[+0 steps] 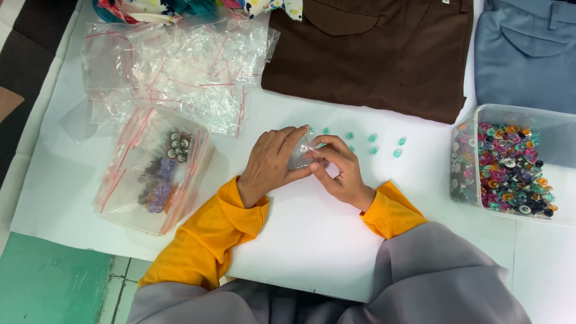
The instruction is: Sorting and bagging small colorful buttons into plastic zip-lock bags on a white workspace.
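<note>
My left hand (273, 162) and my right hand (339, 169) meet over the white table (312, 240), both pinching a small clear plastic bag (300, 155) between their fingertips. Several small teal buttons (373, 138) lie loose on the table just beyond my right hand. Yellow sleeves cover both wrists.
A clear tub (516, 165) of mixed coloured buttons stands at the right. At the left, a clear container (156, 174) holds packed bags of buttons, with a heap of empty zip bags (186, 69) behind it. Brown trousers (372, 48) and blue-grey trousers (528, 51) lie at the back.
</note>
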